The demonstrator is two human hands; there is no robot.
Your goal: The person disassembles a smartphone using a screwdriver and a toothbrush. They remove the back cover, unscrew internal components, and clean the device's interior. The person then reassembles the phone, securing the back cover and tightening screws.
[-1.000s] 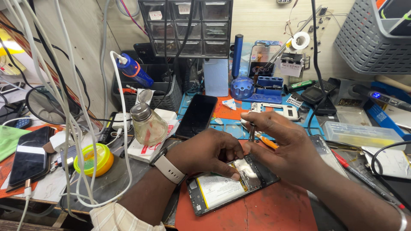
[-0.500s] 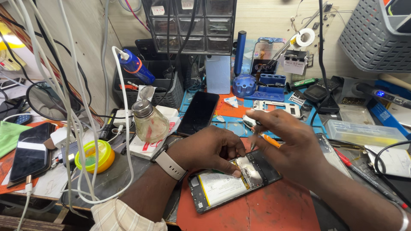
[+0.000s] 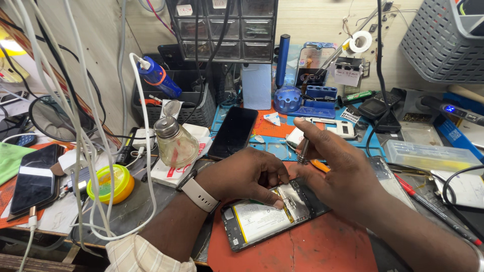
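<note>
An opened smartphone with its back cover off and a pale rectangular battery showing [image 3: 275,217] is lying face down on the red-orange rubber work mat [image 3: 312,249] at the near middle of the bench. The left hand [image 3: 247,176], wearing a white-strapped wristwatch [image 3: 199,194], is resting on the phone's far edge, its fingers curled and the fingertips [image 3: 277,204] pressing down on the gold-coloured part beside the battery; it is steadying the phone rather than gripping it. The right hand [image 3: 343,174] is hovering just right of the left one, above the phone's upper end, with thumb and forefinger pinched closed around a slim metal screwdriver [image 3: 303,151] that is standing nearly upright; whether its tip is touching the phone cannot be told.

Just beyond the hands, a black smartphone with a dark screen [image 3: 233,132] is lying on a blue mat [image 3: 272,146]. To the left, a clear glass dispenser bottle with a metal cap [image 3: 174,142] is standing near a round yellow-green tub [image 3: 110,182]. White cables [image 3: 75,126] are hanging down at the far left, over another dark phone [image 3: 35,177]. A grey plastic basket [image 3: 443,40] is hanging at the far right.
</note>
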